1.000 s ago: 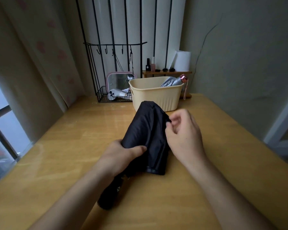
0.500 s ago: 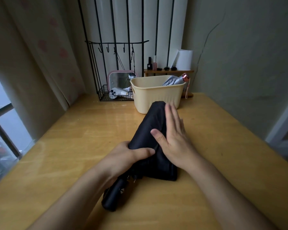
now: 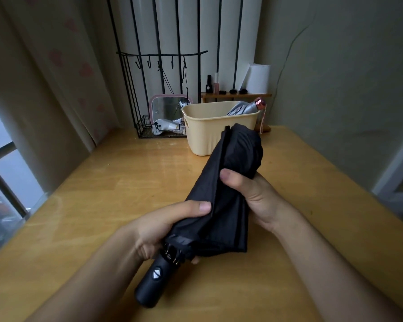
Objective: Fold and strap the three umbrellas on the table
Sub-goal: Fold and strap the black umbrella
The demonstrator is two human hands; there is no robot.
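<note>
1. Head view: the right hand point(image 3: 254, 196), flat on the black umbrella point(image 3: 228, 187) half a second ago, now curls its fingers round the upper canopy, thumb on top.
2. The left hand point(image 3: 168, 226) has its fingers wrapped round the lower canopy, just above the handle.
3. The umbrella slants over mid-desk point(image 3: 102, 205), tip near the cream basket point(image 3: 209, 133) (a silver umbrella point(image 3: 242, 110) lies inside). Desk surface runs wide to both side edges.

Cream plastic basket point(image 3: 207, 138) far centre, slot handle in left side. Left of it, black wire rack point(image 3: 135, 89) with hook bar on top, wire tray point(image 3: 147, 131) at base holding white object point(image 3: 166, 125). Pink-framed mirror point(image 3: 170, 106) leans behind tray. Small wooden shelf point(image 3: 236, 95) behind basket: two small bottles point(image 3: 209, 84), white paper roll point(image 3: 258, 77). Heart-print curtain point(image 3: 56, 77) far left, window point(image 3: 5, 173) near left. Thin crack point(image 3: 297, 34) in right wall.
</note>
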